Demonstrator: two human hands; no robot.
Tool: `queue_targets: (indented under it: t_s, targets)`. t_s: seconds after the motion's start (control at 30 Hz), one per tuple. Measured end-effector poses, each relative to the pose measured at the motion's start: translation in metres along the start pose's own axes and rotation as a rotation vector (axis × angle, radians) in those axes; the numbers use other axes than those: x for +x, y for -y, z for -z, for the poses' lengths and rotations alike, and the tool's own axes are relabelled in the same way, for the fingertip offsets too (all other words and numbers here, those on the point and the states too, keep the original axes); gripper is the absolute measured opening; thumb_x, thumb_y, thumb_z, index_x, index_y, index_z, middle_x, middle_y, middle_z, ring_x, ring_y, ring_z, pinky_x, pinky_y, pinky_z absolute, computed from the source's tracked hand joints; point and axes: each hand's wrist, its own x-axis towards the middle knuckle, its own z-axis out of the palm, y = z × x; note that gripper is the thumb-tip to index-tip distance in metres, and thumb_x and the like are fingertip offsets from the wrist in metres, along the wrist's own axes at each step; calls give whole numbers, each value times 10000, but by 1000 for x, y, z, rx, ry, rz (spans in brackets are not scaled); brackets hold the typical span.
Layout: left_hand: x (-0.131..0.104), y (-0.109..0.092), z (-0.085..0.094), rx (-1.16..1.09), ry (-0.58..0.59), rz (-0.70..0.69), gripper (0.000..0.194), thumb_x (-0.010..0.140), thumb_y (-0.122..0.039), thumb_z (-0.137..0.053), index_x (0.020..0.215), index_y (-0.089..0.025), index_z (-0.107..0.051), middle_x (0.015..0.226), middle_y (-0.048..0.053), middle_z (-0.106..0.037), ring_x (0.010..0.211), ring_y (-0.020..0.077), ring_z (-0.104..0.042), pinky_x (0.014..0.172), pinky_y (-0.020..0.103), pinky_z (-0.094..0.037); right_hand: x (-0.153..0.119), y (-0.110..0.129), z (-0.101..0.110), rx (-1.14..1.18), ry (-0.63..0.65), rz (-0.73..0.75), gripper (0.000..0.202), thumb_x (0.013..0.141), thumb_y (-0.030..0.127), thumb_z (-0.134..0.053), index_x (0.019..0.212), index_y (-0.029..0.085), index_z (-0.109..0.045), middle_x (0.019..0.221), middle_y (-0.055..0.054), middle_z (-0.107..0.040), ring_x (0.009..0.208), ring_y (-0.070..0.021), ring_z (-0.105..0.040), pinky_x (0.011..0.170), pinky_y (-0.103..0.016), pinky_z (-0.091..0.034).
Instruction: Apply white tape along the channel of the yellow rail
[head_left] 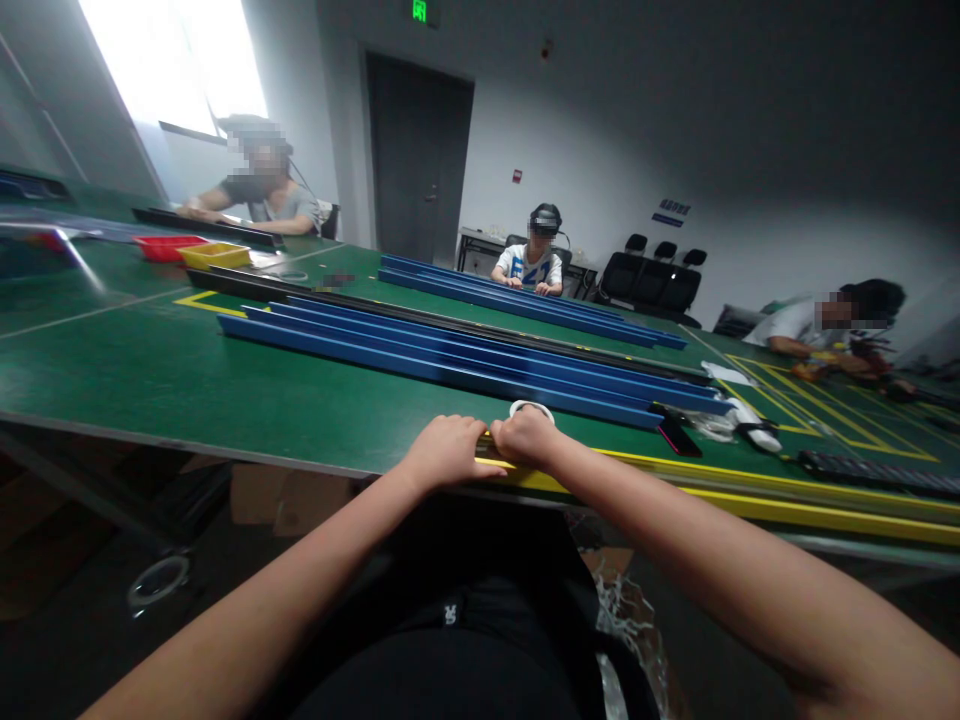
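Observation:
Along the near table edge lies a long yellow channel strip (795, 505), running off to the right. My left hand (448, 452) is closed around its left end, thumb on the near side and fingers over the far side. Right beside it, my right hand (527, 436) is curled into a closed grip over the strip. Just behind the right knuckles shows a white ring (538, 408), like a tape roll; whether it is held or lies on the table I cannot tell. What the right fingers pinch is hidden.
Several blue channel strips (450, 365) and black strips (375, 312) lie across the green table (315, 415). A phone (679, 437) and a power strip (862, 468) sit at right. Red (169, 248) and yellow trays (217, 256) stand at left. Three other people work around the table.

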Motion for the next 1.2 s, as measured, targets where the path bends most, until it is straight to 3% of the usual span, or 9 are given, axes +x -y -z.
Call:
queue_targets:
  t_s: [0.2, 0.33, 0.57, 0.77, 1.03, 1.2]
  targets:
    - [0, 0, 1, -13, 20, 17, 664, 677, -787, -524, 960, -196, -635, 927, 104, -696, 892, 284, -647, 796, 380, -459, 2, -5, 9, 34, 114, 11, 344, 920, 310, -341, 946, 107, -618, 754, -180, -693, 660, -259, -654, 627, -350, -427]
    - [0, 1, -1, -9, 14, 10, 646, 683, -776, -528, 950, -197, -632, 935, 104, -696, 892, 291, -647, 789, 389, -461, 2, -8, 15, 35, 173, 25, 312, 919, 284, -346, 1002, 122, -599, 750, -157, -691, 675, -252, -658, 649, -349, -435]
    - [0, 2, -2, 8, -1, 4, 600, 723, -747, -510, 930, -195, -622, 928, 107, -691, 886, 283, -644, 779, 376, -456, 2, -1, 9, 8, 100, 2, 336, 923, 223, -291, 928, 103, -605, 744, -185, -687, 647, -260, -649, 625, -357, -414]
    - [-1, 2, -2, 15, 1, -1, 642, 711, -777, -492, 944, -194, -627, 917, 107, -692, 878, 285, -646, 777, 379, -460, 1, 0, 3, 10, 39, -7, 393, 932, 305, -286, 909, 86, -611, 738, -209, -683, 646, -270, -646, 609, -349, -401]
    - [0, 2, -3, 18, 3, -1, 658, 688, -795, -498, 926, -195, -626, 913, 98, -692, 869, 285, -646, 770, 378, -459, 2, -3, 7, 16, 94, -7, 361, 927, 350, -318, 929, 125, -600, 743, -166, -691, 646, -274, -655, 600, -356, -429]
    - [0, 3, -4, 18, -8, -12, 657, 703, -797, -474, 929, -198, -622, 923, 97, -693, 868, 289, -647, 764, 389, -460, 3, -6, 10, 21, 123, 20, 291, 910, 263, -329, 955, 140, -589, 733, -136, -691, 637, -264, -657, 604, -355, -439]
